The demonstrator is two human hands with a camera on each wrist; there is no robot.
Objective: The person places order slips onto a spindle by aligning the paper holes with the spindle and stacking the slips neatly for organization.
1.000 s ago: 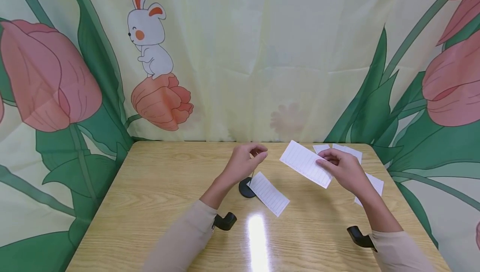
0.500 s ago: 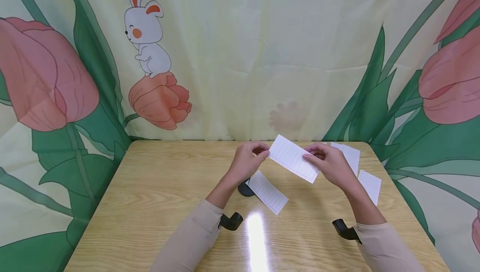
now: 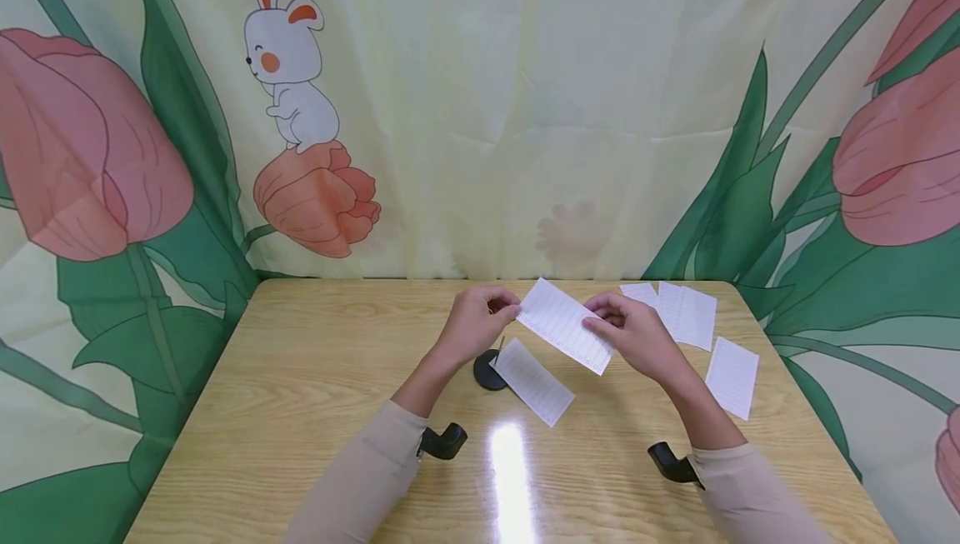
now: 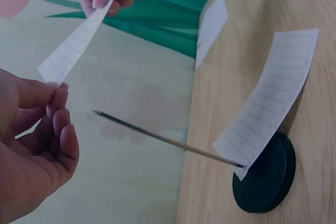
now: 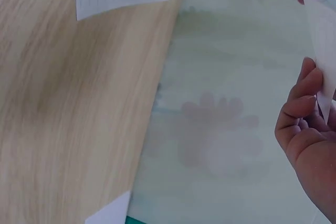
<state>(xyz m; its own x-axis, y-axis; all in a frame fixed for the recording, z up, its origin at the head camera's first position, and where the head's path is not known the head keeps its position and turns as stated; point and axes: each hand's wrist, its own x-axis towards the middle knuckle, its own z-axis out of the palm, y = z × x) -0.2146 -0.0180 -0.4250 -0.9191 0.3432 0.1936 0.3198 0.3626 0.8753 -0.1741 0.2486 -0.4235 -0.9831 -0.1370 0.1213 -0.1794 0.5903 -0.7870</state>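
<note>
A lined paper slip (image 3: 566, 327) is held tilted above the table between both hands. My left hand (image 3: 476, 323) pinches its left corner between thumb and fingertip, as the left wrist view also shows. Toward the other end, my right hand (image 3: 630, 336) grips the same slip with the thumb on its face. Just below my left hand stands a bill spike (image 4: 168, 141) with a thin metal rod on a round black base (image 4: 268, 182). A second lined slip (image 4: 270, 93) is speared by one corner low on the rod, and its far end slants out over the table.
Several more paper slips lie at the back right of the wooden table (image 3: 300, 411), among them one nearer slip (image 3: 733, 377). A printed curtain (image 3: 465, 111) hangs behind the table's back edge. Each wrist carries a black camera mount (image 3: 444, 441).
My right hand has brought the slip leftward to my left hand, which now pinches its corner. Both hands have since shifted slightly left and down together. The speared slip stays put.
</note>
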